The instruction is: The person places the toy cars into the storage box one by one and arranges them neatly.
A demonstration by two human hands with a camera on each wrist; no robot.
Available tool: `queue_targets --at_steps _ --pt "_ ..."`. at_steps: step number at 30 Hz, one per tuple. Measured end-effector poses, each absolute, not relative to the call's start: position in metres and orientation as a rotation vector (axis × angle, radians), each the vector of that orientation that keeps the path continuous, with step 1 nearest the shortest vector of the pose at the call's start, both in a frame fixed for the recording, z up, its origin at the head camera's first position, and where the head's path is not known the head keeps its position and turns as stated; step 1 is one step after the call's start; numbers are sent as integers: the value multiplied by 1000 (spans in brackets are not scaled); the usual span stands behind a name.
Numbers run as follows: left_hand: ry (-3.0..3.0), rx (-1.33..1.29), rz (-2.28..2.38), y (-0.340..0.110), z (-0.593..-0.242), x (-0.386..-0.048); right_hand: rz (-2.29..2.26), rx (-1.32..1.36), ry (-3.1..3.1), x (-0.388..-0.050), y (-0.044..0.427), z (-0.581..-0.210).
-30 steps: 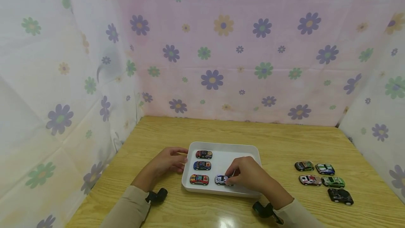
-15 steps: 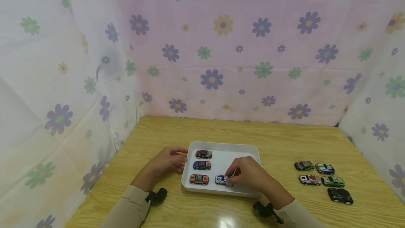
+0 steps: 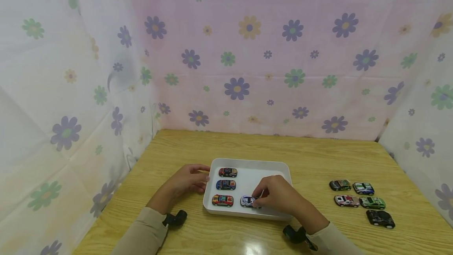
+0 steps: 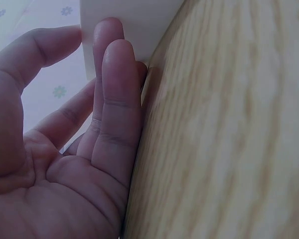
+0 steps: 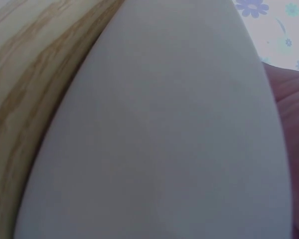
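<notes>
In the head view my right hand [image 3: 277,194] reaches over the near side of a white tray [image 3: 255,163] and pinches a white and blue toy car [image 3: 247,200] that sits on the tray's floor. Left of it, a column of toy cars lines the tray: a dark red one [image 3: 228,172], a blue one [image 3: 225,184] and a red and yellow one [image 3: 222,200]. My left hand [image 3: 185,182] rests by the tray's left wall, fingers loosely extended. The left wrist view shows those fingers [image 4: 120,99] at the wall. In the right wrist view the tray wall hides most of the hand.
On the wooden table [image 3: 311,239], right of the tray, several more toy cars stand in a loose group, among them a green one [image 3: 372,203] and a black one [image 3: 380,218]. A flowered cloth [image 3: 265,70] hangs behind and at both sides.
</notes>
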State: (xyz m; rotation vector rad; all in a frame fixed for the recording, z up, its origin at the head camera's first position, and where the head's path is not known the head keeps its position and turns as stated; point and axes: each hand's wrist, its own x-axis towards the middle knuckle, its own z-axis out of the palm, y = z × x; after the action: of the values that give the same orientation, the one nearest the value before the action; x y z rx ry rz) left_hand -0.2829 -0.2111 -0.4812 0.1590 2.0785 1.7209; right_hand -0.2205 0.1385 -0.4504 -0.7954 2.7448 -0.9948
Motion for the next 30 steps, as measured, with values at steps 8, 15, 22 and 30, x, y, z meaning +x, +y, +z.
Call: queue_targets --at_steps 8,15,22,30 --pt "2094 159 1710 -212 -480 -282 -991 -777 2746 -221 139 -446" --pt "2082 159 1708 -212 -480 -283 -1001 -774 2743 -220 145 -438" --pt "2081 156 1718 -212 -481 -283 -1021 -814 2776 -220 159 -430" --pt "2083 151 1721 -212 -483 -283 -1021 -833 2846 -215 184 -419"
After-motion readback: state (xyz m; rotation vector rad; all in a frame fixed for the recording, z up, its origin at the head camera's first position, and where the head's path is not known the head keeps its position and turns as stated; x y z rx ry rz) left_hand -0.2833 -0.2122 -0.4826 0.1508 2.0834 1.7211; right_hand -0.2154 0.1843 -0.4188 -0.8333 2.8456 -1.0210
